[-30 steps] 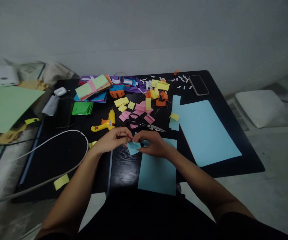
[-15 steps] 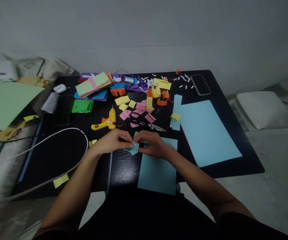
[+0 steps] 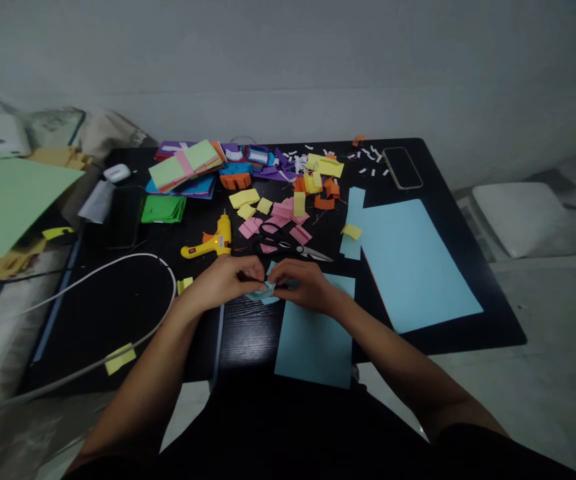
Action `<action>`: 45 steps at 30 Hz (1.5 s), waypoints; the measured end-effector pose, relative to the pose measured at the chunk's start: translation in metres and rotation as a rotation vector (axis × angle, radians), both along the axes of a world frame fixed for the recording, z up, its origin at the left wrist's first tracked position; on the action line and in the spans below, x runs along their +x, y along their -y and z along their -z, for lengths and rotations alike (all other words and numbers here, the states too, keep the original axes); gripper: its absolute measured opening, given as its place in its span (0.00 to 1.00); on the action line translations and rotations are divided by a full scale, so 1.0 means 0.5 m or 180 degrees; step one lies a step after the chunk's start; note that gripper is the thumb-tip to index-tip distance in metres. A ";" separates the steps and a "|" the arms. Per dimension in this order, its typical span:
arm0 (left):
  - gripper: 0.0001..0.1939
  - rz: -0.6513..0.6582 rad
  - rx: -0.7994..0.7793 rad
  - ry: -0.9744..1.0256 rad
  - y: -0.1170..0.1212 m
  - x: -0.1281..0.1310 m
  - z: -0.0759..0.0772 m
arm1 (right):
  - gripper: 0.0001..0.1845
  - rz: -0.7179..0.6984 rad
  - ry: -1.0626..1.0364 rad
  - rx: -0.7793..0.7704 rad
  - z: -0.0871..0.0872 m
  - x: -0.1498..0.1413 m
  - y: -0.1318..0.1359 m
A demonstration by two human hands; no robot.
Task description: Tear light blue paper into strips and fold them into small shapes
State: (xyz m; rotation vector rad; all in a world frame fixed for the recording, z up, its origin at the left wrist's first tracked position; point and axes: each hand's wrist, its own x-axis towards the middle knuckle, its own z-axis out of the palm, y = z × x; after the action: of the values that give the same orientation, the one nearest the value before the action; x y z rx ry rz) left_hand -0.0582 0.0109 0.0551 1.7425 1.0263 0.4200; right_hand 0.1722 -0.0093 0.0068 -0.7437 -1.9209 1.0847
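Between my fingertips is a small piece of light blue paper [image 3: 267, 293], bent and partly hidden by the hands. My left hand [image 3: 229, 279] is closed, with thumb and fingers pinching its left side. From the other side my right hand [image 3: 304, 285] pinches it too, fingers curled. A larger blue sheet [image 3: 315, 347] lies under my right wrist, near the front edge. Just beyond the hands are black-handled scissors [image 3: 295, 249], slightly spread. A yellow glue gun [image 3: 211, 240] rests on its side behind my left hand.
The black table [image 3: 248, 340] carries pink slips [image 3: 283, 212], yellow pieces [image 3: 244, 198], a stack of coloured paper [image 3: 188, 167] and green paper [image 3: 163, 209]. Blue sheets [image 3: 418, 267] and a phone [image 3: 402, 168] are on the right. A white cable [image 3: 173, 280] loops on the left.
The small blue paper has been turned and bent between my fingers; less of its flat face shows now. Both hands stay in nearly the same place.
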 end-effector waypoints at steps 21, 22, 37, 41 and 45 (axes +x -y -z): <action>0.07 0.0431 0.0344 -0.0128 -0.002 0.004 -0.006 | 0.05 -0.0007 -0.0057 -0.0037 0.001 0.000 -0.002; 0.07 0.0439 0.0337 -0.0121 -0.002 0.004 -0.005 | 0.06 0.0002 -0.0063 -0.0053 0.001 0.000 -0.002; 0.06 0.0101 0.0222 0.0250 -0.002 0.005 -0.009 | 0.13 0.0130 -0.0672 -0.1319 -0.012 -0.004 -0.006; 0.05 0.0142 0.0480 0.0206 -0.003 0.003 -0.010 | 0.14 0.0024 -0.0770 -0.1698 -0.020 -0.002 -0.008; 0.05 0.0132 0.0643 0.0112 -0.002 0.002 -0.014 | 0.15 -0.0081 -0.0901 -0.2127 -0.020 -0.001 -0.012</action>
State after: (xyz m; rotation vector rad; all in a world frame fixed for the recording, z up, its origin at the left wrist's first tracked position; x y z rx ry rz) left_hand -0.0571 0.0120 0.0622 1.9254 0.9473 0.5415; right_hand 0.1718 -0.0034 0.0168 -0.8576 -1.3253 1.7755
